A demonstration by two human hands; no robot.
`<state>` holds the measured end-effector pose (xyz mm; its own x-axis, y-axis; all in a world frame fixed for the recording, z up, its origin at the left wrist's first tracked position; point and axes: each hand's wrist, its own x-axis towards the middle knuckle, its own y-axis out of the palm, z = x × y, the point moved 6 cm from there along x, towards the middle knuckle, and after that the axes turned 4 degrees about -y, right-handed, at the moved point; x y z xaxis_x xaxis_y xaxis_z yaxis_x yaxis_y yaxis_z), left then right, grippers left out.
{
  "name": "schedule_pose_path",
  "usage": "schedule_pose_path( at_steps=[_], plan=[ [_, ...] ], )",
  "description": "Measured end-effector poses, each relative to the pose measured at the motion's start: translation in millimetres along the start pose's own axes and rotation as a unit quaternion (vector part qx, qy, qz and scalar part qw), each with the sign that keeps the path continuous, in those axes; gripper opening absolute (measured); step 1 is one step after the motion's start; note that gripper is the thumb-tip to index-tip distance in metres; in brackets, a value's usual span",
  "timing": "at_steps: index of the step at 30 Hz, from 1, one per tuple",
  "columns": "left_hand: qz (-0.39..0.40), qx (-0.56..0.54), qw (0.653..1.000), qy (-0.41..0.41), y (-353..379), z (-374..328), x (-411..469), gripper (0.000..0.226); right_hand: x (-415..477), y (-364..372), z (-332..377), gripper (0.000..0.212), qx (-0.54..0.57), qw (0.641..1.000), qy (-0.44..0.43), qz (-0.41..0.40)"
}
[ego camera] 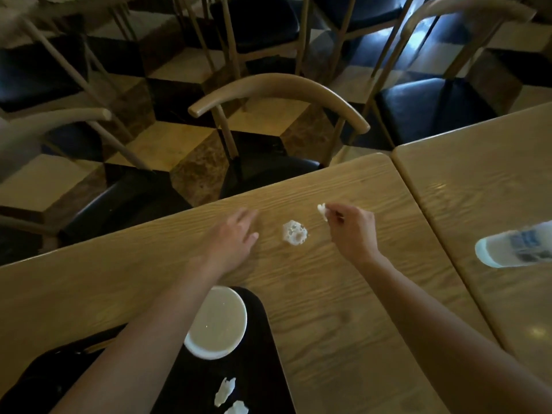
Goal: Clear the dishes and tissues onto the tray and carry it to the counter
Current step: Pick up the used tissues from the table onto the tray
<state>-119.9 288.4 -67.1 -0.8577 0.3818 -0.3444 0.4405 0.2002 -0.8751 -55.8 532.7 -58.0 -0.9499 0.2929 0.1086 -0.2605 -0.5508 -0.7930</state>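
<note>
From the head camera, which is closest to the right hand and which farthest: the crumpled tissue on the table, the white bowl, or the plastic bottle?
Measured from the right hand:
1. Crumpled tissue, on the bare table just to the hand's left.
2. White bowl, on the black tray, nearer the person and to the left.
3. Plastic bottle, lying on the neighbouring table far to the right.

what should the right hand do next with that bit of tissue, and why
Probably carry it back to the black tray: the right hand already pinches a small white tissue scrap, other scraps lie on the tray, and a crumpled white tissue on the wooden table remains.
</note>
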Motion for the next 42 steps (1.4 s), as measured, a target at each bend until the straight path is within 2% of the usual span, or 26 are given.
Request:
schedule_pose_path(
  at_steps=[5, 8, 14, 20, 26, 30, 32, 37, 39, 42],
  plan=[
    [0.024, 0.127, 0.989, 0.066, 31, 16, 36, 0.065, 7, 18, -21, 0.019, -0.048, 0.997, -0.058, 0.005],
    [0.016, 0.160, 0.983, 0.086, 45, 30, 42, 0.065, 6, 24, -24, 0.014, -0.069, 0.995, -0.073, 0.016],
    [-0.050, 0.166, 0.979, 0.109, 50, 36, 42, 0.063, 5, 29, -16, 0.014, -0.055, 0.998, -0.043, 0.005],
    [-0.071, 0.152, 0.978, 0.123, 50, 38, 43, 0.062, -42, 50, 20, 0.009, -0.011, 0.995, -0.097, 0.028],
    [-0.077, 0.147, 0.978, 0.127, 49, 38, 42, 0.063, -62, 54, 27, 0.017, 0.024, 0.981, -0.142, 0.129],
    [-0.071, 0.151, 0.978, 0.127, 50, 38, 42, 0.063, -17, 24, 6, 0.018, 0.001, 0.997, -0.077, 0.012],
    [-0.069, 0.154, 0.978, 0.125, 51, 39, 43, 0.063, 7, 21, -1, 0.018, -0.025, 0.998, -0.050, -0.006],
    [-0.071, 0.156, 0.978, 0.119, 51, 40, 44, 0.063, 16, 44, 12, 0.018, -0.035, 0.995, -0.083, 0.045],
    [-0.072, 0.157, 0.978, 0.121, 51, 40, 44, 0.063, 2, 49, 20, 0.016, -0.019, 0.990, -0.128, 0.060],
    [-0.073, 0.156, 0.978, 0.122, 50, 38, 43, 0.063, -29, 55, 26, 0.016, 0.015, 0.973, -0.190, 0.132]
  ],
)
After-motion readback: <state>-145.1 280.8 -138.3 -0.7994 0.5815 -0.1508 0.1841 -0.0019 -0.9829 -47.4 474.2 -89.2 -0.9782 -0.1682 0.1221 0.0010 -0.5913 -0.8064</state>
